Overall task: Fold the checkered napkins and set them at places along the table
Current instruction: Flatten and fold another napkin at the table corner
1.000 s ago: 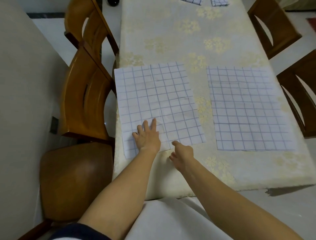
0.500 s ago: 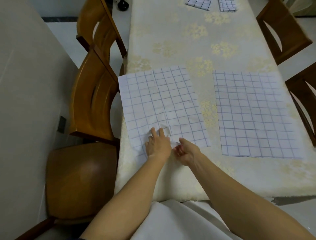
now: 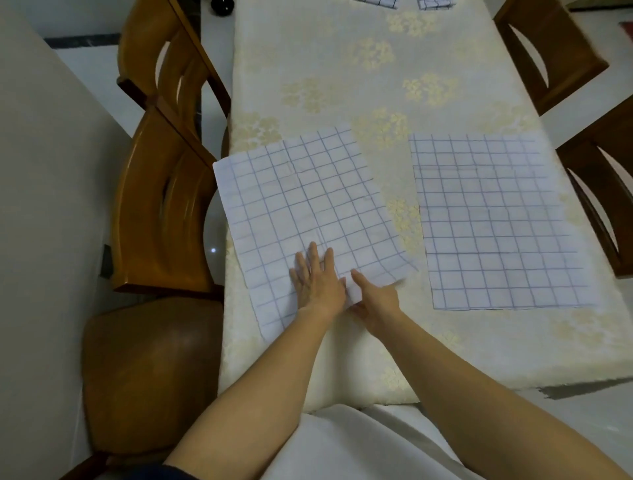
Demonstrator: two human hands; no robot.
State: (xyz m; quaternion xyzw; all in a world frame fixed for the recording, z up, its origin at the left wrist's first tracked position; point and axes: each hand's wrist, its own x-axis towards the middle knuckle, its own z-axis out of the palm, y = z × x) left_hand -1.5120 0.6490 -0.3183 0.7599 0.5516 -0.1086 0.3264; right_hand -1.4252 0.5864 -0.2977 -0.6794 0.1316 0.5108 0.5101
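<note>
At the near edge of the table (image 3: pixel 445 346), the first fold of the left napkin (image 3: pixel 301 198) is just starting.

The left hand (image 3: pixel 317 286) lies flat on it, fingers straight, pressing the cloth down. Just beside it the right hand (image 3: pixel 376 303) pinches the napkin's near edge, thumb on top and fingers tucked beneath, and the near right corner curls up off the table. The next move likely calls for carrying that edge squarely to the far edge, with the flat hand giving way. The right napkin (image 3: pixel 493 219) lies spread and untouched alongside. At the far end sit two folded napkins (image 3: pixel 380 2).
</note>
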